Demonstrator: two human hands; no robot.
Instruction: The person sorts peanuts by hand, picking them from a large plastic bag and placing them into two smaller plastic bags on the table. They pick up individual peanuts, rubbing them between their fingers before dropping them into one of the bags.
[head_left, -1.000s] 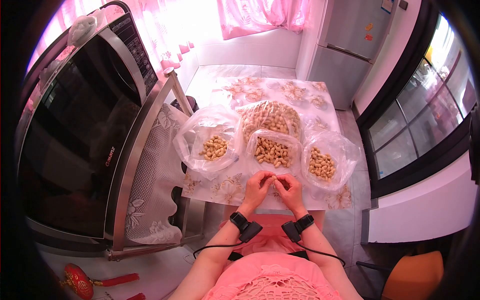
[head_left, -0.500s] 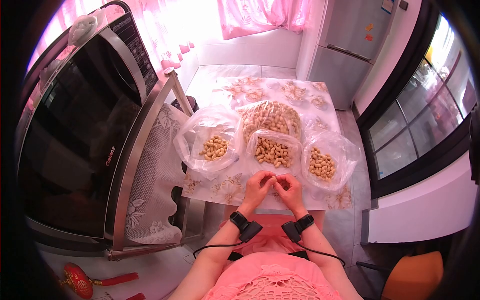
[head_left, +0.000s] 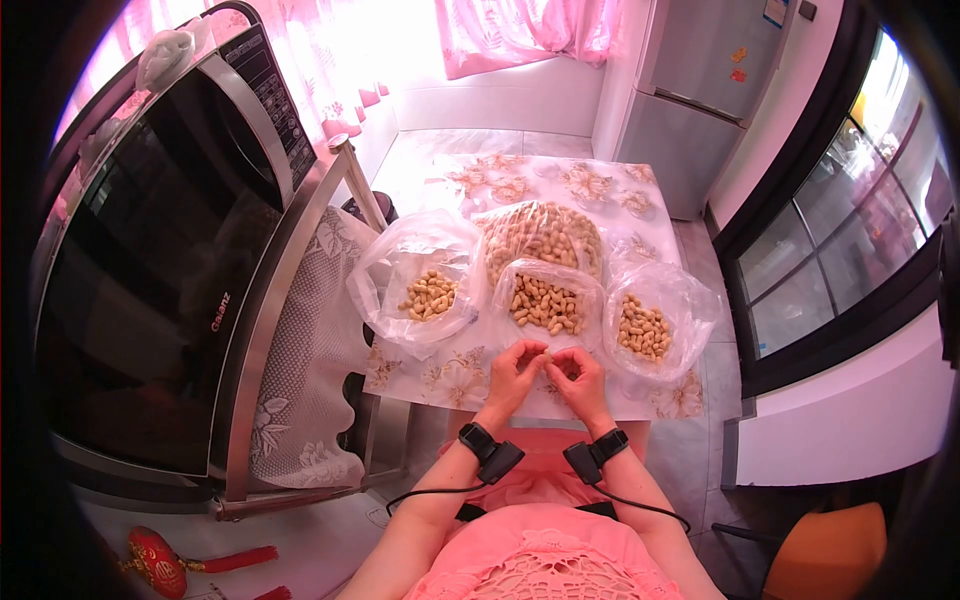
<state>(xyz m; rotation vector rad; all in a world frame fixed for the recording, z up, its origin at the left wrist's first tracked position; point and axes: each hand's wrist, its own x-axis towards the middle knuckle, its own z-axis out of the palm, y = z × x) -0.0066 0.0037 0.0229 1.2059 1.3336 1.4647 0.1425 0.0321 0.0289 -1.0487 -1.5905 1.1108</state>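
My left hand (head_left: 516, 376) and my right hand (head_left: 577, 381) meet at the fingertips above the near edge of the table. Both are closed in a pinch on one small tan peanut (head_left: 547, 358), mostly covered by the fingers. Just beyond them, an open clear plastic bag (head_left: 507, 328) holds peanuts in their shells (head_left: 545, 304). Another open bag (head_left: 375, 290) with a small heap of peanuts (head_left: 429, 296) lies to the left. To the right is a third open bag (head_left: 695, 310) with peanuts (head_left: 644, 328) in it.
A large, full bag of peanuts (head_left: 540, 235) rests behind the middle bag on the flowered tablecloth (head_left: 590, 182). At left, a microwave (head_left: 150, 270) stands on a metal rack with a lace cloth (head_left: 305, 400). An orange chair (head_left: 830, 550) is at lower right, a fridge (head_left: 690, 100) at the back.
My fingertips have shifted very slightly around the peanut, with the hands staying in nearly the same place. The bags and their contents look unchanged.
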